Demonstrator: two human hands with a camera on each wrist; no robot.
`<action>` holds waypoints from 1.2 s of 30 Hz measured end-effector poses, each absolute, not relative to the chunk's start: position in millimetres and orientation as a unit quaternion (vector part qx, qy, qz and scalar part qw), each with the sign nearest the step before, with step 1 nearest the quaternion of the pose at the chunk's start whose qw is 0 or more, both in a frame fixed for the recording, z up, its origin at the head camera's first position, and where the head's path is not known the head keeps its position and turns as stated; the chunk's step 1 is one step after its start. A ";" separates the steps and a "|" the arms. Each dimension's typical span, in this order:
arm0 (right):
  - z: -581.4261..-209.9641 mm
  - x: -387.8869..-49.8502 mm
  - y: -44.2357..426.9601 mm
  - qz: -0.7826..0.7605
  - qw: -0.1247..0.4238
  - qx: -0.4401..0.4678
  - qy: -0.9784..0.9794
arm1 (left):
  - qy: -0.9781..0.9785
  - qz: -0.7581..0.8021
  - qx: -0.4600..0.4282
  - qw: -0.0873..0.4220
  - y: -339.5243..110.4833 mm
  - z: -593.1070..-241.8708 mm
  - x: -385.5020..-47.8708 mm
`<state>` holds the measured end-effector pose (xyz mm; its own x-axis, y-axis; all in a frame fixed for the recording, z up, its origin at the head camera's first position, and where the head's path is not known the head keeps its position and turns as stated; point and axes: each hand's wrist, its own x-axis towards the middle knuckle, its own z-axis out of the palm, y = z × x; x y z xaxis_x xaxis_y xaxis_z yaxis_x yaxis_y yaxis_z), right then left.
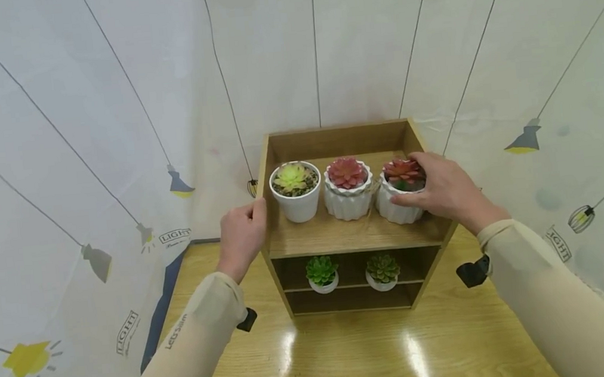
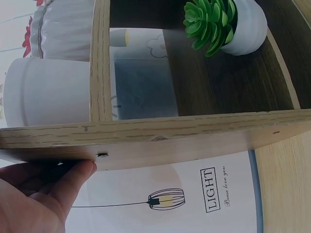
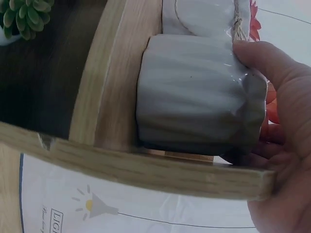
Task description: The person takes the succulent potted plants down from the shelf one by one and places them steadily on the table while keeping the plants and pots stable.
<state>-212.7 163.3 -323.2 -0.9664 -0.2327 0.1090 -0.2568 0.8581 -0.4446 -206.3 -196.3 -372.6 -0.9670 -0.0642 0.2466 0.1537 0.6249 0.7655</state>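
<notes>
My right hand [image 1: 445, 191] pinches the rim of a ribbed white pot [image 1: 399, 207] with a dark red succulent, at the right of the wooden shelf unit's top [image 1: 339, 242]. In the right wrist view the thumb [image 3: 265, 58] lies on the front of this pot [image 3: 189, 97], with the fingers partly hidden behind its rim. My left hand [image 1: 242, 235] touches the outer left side of the unit. The left wrist view shows its thumb [image 2: 75, 182] against the side panel [image 2: 141, 155]; the other fingers are partly hidden.
Beside the gripped pot stand a ribbed white pot [image 1: 349, 205] with a pinkish-red succulent and a smooth white pot [image 1: 301, 208] with a yellow-green one. Two small green plants [image 1: 322, 270] [image 1: 382, 268] sit on the shelf below. Lamp-printed sheeting [image 1: 268, 53] surrounds the wooden surface [image 1: 349, 358].
</notes>
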 end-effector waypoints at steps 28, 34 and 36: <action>-327.9 -158.4 162.3 0.305 0.155 0.143 -0.929 | -0.889 -0.434 -0.027 0.142 -193.5 -375.2 -206.7; -332.0 -144.9 165.7 0.317 0.185 0.136 -0.920 | -0.890 -0.433 -0.027 0.142 -194.0 -375.6 -206.1; -333.5 -140.6 167.0 0.317 0.189 0.135 -0.919 | -0.889 -0.434 -0.026 0.141 -193.8 -375.9 -205.9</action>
